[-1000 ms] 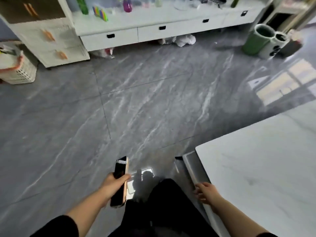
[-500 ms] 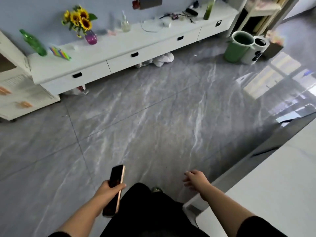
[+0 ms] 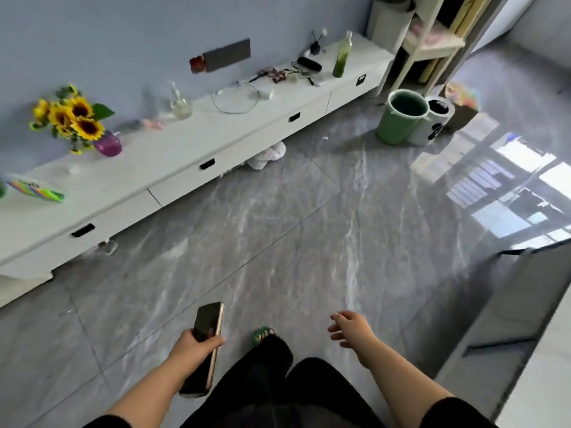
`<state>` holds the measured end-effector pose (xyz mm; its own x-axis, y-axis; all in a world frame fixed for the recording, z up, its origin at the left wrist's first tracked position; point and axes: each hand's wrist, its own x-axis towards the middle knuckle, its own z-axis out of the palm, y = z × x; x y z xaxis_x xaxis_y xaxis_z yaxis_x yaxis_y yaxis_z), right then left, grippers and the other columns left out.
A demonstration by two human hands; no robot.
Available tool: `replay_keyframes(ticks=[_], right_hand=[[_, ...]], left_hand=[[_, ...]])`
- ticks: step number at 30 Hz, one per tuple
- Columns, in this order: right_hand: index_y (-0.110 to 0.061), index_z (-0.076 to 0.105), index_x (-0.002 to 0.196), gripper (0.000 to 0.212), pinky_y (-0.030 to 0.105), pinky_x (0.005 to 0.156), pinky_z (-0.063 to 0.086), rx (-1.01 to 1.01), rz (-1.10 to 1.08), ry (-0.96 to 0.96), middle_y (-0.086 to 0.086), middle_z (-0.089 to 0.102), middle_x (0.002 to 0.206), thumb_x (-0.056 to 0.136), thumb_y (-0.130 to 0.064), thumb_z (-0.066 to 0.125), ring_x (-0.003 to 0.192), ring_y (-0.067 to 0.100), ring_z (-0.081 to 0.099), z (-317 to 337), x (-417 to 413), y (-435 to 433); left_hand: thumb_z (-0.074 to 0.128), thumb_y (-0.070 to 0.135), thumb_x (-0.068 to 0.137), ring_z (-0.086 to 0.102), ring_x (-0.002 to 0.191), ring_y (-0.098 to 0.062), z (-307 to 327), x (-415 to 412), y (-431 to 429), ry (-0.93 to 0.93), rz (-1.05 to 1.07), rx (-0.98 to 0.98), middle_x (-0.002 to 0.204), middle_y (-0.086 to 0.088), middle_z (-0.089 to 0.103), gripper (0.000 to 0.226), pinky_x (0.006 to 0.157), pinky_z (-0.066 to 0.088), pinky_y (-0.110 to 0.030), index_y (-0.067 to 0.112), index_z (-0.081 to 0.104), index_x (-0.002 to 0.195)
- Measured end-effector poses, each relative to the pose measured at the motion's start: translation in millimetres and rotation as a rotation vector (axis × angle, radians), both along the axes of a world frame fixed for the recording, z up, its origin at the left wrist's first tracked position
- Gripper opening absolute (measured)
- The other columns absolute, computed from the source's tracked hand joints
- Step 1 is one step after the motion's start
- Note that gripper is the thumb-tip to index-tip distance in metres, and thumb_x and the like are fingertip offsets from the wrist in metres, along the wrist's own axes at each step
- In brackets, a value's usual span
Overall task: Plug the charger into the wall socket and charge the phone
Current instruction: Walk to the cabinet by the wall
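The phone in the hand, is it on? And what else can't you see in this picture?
- Phone, head view: screen looks dark, but the left hand covers its middle, so on or off is unclear.
- White cable on the cabinet: too small and blurred to tell whether it is the charger.
- Wall socket: none can be made out.
- Right hand: empty, fingers blurred.

A long white bench point(image 3: 173, 156) runs along the blue wall. On its top: sunflowers in a purple vase point(image 3: 108, 145) at the left, a colourful flat packet point(image 3: 35, 188) further left, a clear pump bottle point(image 3: 180, 103), a looped white cable point(image 3: 235, 98) with its charger block point(image 3: 266, 94), a green bottle point(image 3: 342, 58). Down on the grey marble floor point(image 3: 278, 230), a green bin point(image 3: 401, 117) touches a white bin point(image 3: 435, 120); white cloth point(image 3: 267, 154) pokes out beneath the bench.
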<state>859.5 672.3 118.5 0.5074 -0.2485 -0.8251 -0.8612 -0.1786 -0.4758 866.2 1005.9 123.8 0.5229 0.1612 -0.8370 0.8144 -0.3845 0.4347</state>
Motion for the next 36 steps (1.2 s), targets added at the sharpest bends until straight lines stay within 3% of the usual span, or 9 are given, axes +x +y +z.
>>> replay_keyframes(ticks=[4, 11, 16, 20, 25, 30, 36], right_hand=[[-0.008, 0.061, 0.101, 0.02, 0.025, 0.056, 0.043, -0.043, -0.04, 0.054, 0.009, 0.068, 0.082, 0.094, -0.023, 0.05, 0.064, 0.02, 0.062, -1.1, 54.1, -34.6], [-0.01, 0.061, 0.091, 0.017, 0.021, 0.05, 0.035, -0.128, 0.004, 0.169, 0.006, 0.065, 0.071, 0.094, -0.023, 0.05, 0.052, 0.017, 0.057, -7.0, 176.8, -100.9], [-0.012, 0.059, 0.086, 0.015, 0.018, 0.047, 0.033, -0.149, 0.197, 0.184, 0.006, 0.065, 0.072, 0.093, -0.022, 0.049, 0.05, 0.016, 0.055, -8.1, 308.7, -118.4], [-0.012, 0.058, 0.082, 0.017, 0.018, 0.043, 0.035, -0.127, 0.426, 0.102, 0.005, 0.064, 0.072, 0.093, -0.021, 0.048, 0.053, 0.016, 0.055, -3.8, 432.3, -92.6], [-0.015, 0.059, 0.082, 0.018, 0.022, 0.05, 0.037, -0.096, 0.631, -0.04, 0.005, 0.065, 0.079, 0.094, -0.022, 0.047, 0.063, 0.018, 0.058, 10.6, 584.9, -31.3], [-0.014, 0.061, 0.089, 0.015, 0.026, 0.057, 0.041, -0.048, 0.691, -0.124, 0.006, 0.067, 0.082, 0.093, -0.024, 0.049, 0.066, 0.018, 0.06, 13.2, 704.6, 19.2], [-0.016, 0.061, 0.088, 0.015, 0.022, 0.054, 0.04, -0.09, 0.683, -0.062, 0.003, 0.068, 0.078, 0.093, -0.025, 0.051, 0.061, 0.015, 0.06, 3.1, 789.3, 27.2]], left_hand=[[0.077, 0.037, 0.075, 0.064, 0.077, -0.024, 10.7, 105.1, -25.3, -0.039, -0.062, -0.043, 0.088, -0.011, 0.067, 0.044, 0.059, 0.045, -0.029, 0.009, 0.06, 0.104], [0.078, 0.04, 0.073, 0.063, 0.083, -0.026, -1.1, 268.5, -74.5, -0.034, 0.009, -0.139, 0.094, -0.01, 0.066, 0.053, 0.064, 0.048, -0.033, 0.013, 0.055, 0.112], [0.079, 0.038, 0.072, 0.062, 0.081, -0.022, -4.3, 355.7, -93.6, -0.024, 0.074, -0.072, 0.091, -0.006, 0.065, 0.05, 0.064, 0.046, -0.031, 0.015, 0.052, 0.108], [0.079, 0.034, 0.073, 0.061, 0.075, -0.021, -3.8, 409.1, -90.8, -0.003, 0.168, -0.013, 0.087, -0.007, 0.063, 0.046, 0.057, 0.043, -0.028, 0.013, 0.051, 0.104], [0.078, 0.034, 0.074, 0.064, 0.072, -0.026, -10.0, 466.0, -66.1, 0.029, 0.256, -0.011, 0.084, -0.013, 0.065, 0.04, 0.057, 0.045, -0.029, 0.01, 0.056, 0.097], [0.078, 0.036, 0.074, 0.064, 0.071, -0.026, -22.0, 532.0, -43.7, 0.079, 0.354, -0.027, 0.084, -0.012, 0.064, 0.037, 0.055, 0.044, -0.029, 0.015, 0.054, 0.091], [0.076, 0.037, 0.074, 0.065, 0.07, -0.028, -26.1, 633.2, -26.4, 0.078, 0.358, -0.051, 0.078, -0.014, 0.064, 0.035, 0.059, 0.046, -0.03, 0.009, 0.062, 0.091]])
